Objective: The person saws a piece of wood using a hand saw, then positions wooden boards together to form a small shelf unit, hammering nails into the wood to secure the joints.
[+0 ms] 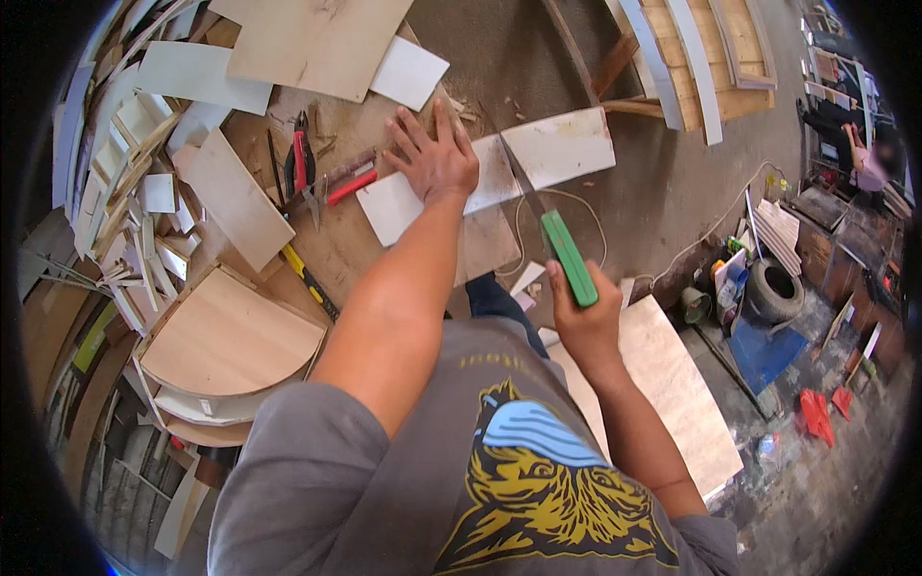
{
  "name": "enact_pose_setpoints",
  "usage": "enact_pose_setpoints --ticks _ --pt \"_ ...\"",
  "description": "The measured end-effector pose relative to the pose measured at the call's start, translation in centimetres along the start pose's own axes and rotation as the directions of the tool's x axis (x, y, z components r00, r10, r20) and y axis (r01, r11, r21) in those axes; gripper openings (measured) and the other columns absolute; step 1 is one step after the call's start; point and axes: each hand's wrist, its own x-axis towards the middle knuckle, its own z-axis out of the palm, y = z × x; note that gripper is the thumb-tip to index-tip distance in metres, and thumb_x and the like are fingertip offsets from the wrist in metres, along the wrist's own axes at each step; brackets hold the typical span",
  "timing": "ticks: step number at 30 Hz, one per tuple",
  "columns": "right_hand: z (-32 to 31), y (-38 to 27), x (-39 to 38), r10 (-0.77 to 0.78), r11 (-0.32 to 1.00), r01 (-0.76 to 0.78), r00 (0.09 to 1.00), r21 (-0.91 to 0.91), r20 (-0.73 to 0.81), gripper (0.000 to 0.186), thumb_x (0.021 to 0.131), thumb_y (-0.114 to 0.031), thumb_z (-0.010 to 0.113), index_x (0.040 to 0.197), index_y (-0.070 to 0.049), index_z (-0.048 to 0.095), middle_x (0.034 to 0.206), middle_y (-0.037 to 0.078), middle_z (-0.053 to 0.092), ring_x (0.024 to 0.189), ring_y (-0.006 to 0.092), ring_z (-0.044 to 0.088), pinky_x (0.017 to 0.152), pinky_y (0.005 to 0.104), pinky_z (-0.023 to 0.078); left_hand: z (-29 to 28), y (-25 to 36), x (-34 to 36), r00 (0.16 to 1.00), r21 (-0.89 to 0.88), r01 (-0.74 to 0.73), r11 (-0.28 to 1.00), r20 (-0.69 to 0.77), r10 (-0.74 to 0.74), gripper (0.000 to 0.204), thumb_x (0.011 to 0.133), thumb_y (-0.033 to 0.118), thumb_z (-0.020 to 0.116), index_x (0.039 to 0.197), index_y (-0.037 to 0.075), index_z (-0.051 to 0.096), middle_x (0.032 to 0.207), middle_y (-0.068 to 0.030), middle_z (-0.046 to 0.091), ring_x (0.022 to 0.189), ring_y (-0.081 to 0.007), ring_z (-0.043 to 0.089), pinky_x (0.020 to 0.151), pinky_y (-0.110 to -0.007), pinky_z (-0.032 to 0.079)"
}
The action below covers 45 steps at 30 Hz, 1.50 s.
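Observation:
A long white-faced board point(562, 149) lies across the edge of the workbench point(317, 245), and its right part sticks out past that edge. My left hand point(437, 158) presses flat on the board with its fingers spread. My right hand point(590, 322) grips the green handle of a handsaw point(570, 257). The saw's blade lies across the board, to the right of my left hand. Left of the board rest red-and-black pliers point(302, 158), a red-handled tool point(351, 187) and a yellow-and-black utility knife point(305, 278).
Scrap boards and strips point(144, 192) pile up at the left, near a rounded wooden piece point(230, 331). A slatted wooden frame point(706, 58) stands at the far right. On the floor lie a plywood sheet point(663, 384), a tyre point(774, 290) and a cable. Another person point(864, 158) is in the background.

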Motion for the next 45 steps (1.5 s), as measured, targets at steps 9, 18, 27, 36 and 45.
enact_pose_setpoints --ticks 9,18,27,36,45 --pt "1.6 2.1 2.9 -0.100 0.992 0.100 0.995 -0.075 -0.003 0.023 0.096 -0.021 0.078 0.095 0.001 0.072 0.066 0.013 0.064 0.059 0.0149 0.061 0.056 0.0351 0.047 0.1 -0.1 0.6 1.000 -0.003 -0.017 1.000 -0.014 0.017 0.062 0.107 0.048 0.037 0.166 0.032 0.031 0.173 -0.0226 0.010 0.159 -0.0470 0.004 0.121 -0.073 0.010" --pt "4.6 1.8 8.5 -0.057 0.992 0.053 0.998 -0.111 -0.032 0.034 0.097 -0.028 0.076 0.085 0.003 0.066 0.069 0.024 0.065 0.064 0.0324 0.072 0.060 0.0436 0.051 0.1 0.6 0.6 0.999 0.018 -0.029 0.999 -0.031 0.030 0.062 0.106 0.048 0.039 0.165 0.031 0.032 0.173 -0.0231 0.012 0.159 -0.0477 0.005 0.121 -0.072 0.012" --pt "4.3 3.7 7.0 -0.084 0.996 0.083 0.996 -0.029 -0.029 0.029 0.096 -0.026 0.075 0.087 0.000 0.069 0.072 0.023 0.067 0.064 0.0389 0.067 0.060 0.0447 0.050 0.0 1.2 0.1 0.998 0.008 -0.052 0.999 -0.035 0.053 0.061 0.106 0.048 0.038 0.164 0.030 0.035 0.173 -0.0235 0.011 0.159 -0.0482 0.006 0.121 -0.073 0.011" --pt "2.6 3.0 1.1 -0.049 0.999 0.049 0.999 -0.014 -0.017 0.023 0.095 -0.017 0.077 0.082 -0.001 0.066 0.068 0.020 0.065 0.063 0.0376 0.068 0.056 0.0454 0.049 -0.4 0.4 0.0 0.999 0.022 -0.035 0.999 0.025 0.035 0.063 0.106 0.047 0.039 0.166 0.030 0.030 0.173 -0.0249 0.009 0.159 -0.0488 0.001 0.120 -0.074 0.009" --pt "-0.5 0.9 -1.4 -0.012 0.997 0.014 0.999 0.072 -0.032 0.030 0.095 -0.023 0.077 0.081 0.001 0.066 0.066 0.017 0.065 0.061 0.0196 0.068 0.056 0.0401 0.048 -0.3 -0.2 0.5 1.000 -0.010 -0.021 1.000 -0.009 0.021 0.063 0.106 0.049 0.036 0.166 0.029 0.031 0.174 -0.0233 0.009 0.159 -0.0479 0.002 0.121 -0.073 0.009"
